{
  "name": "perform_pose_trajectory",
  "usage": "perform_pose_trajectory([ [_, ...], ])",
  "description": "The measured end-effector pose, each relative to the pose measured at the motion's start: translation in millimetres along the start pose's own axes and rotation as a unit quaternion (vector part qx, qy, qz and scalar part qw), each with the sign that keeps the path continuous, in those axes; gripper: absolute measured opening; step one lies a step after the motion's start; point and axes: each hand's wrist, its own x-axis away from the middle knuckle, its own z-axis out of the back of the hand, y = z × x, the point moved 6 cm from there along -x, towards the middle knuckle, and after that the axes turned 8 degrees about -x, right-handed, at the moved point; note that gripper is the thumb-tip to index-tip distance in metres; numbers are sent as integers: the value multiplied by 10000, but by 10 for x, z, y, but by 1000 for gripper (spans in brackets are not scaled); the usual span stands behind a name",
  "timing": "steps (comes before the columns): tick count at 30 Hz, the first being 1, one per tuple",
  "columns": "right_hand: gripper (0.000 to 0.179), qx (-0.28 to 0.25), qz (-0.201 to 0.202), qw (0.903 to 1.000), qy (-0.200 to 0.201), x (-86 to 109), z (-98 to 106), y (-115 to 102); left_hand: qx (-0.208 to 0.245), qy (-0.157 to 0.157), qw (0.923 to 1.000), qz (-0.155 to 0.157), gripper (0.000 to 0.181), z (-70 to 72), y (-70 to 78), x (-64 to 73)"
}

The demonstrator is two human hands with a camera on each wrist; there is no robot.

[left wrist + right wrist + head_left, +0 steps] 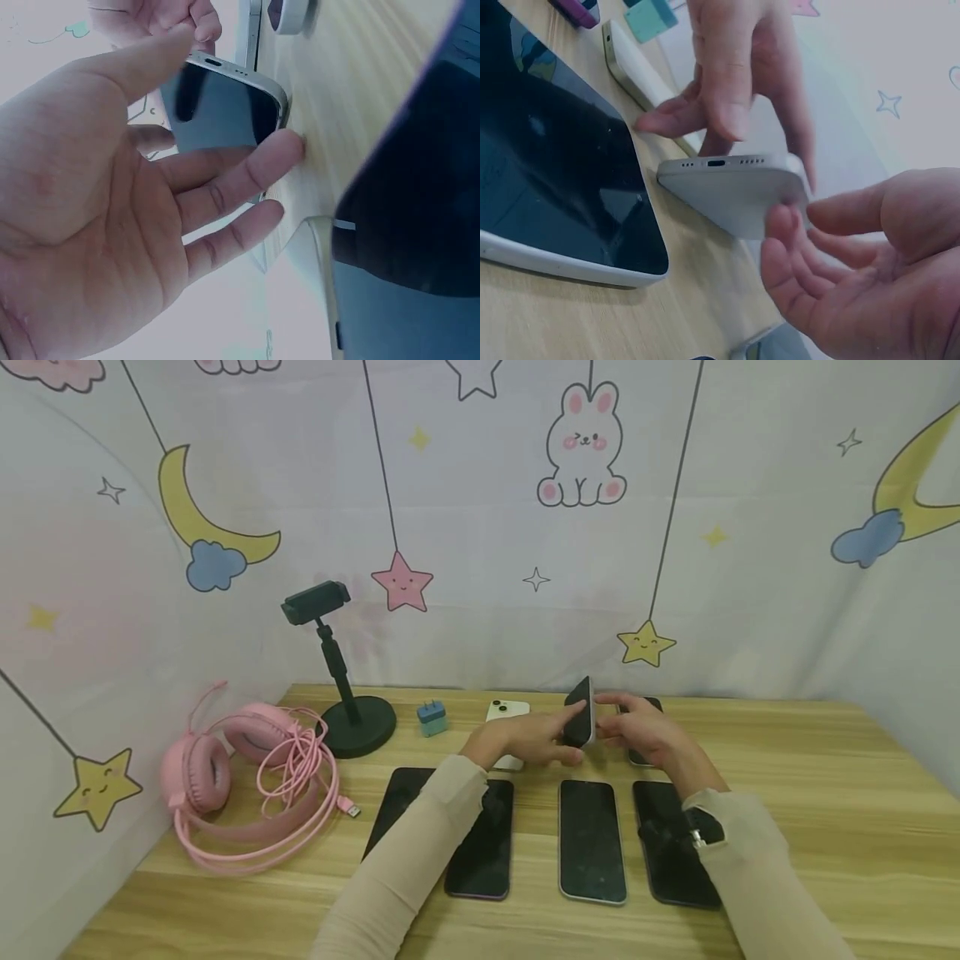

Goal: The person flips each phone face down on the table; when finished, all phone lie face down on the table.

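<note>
In my head view, the slim silver-edged phone with a dark screen (724,191) stands tilted right of centre. My left hand (534,738) spreads loose fingers by its screen, ungripped; my right hand (647,732) is at its edge, whether pinching I can't tell. Pink plastic headphones (206,777) lie lower left.

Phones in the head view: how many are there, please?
7: a white phone behind the left hand, one behind the right hand, one tilted between them, four nearer. The leftmost, partly hidden by the left sleeve, could be a tablet; more may be hidden.
</note>
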Motion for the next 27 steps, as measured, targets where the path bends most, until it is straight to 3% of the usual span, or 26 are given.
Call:
perform_pose_trajectory([
  [5,57,-191,13,9993,-324,4,-47,-1,351,133,9993,-79,87,3,6,-12],
  [9,58,-109,42,9994,-323,10,-51,-5,423,222,9987,-176,85,18,8,-25],
  [16,61,93,19,9988,-476,8,-99,4,227,487,9981,-297,85,85,15,-6],
  [27,62,24,-224,9973,-703,2,-154,65,-26,801,9965,-239,80,146,-14,5],
])
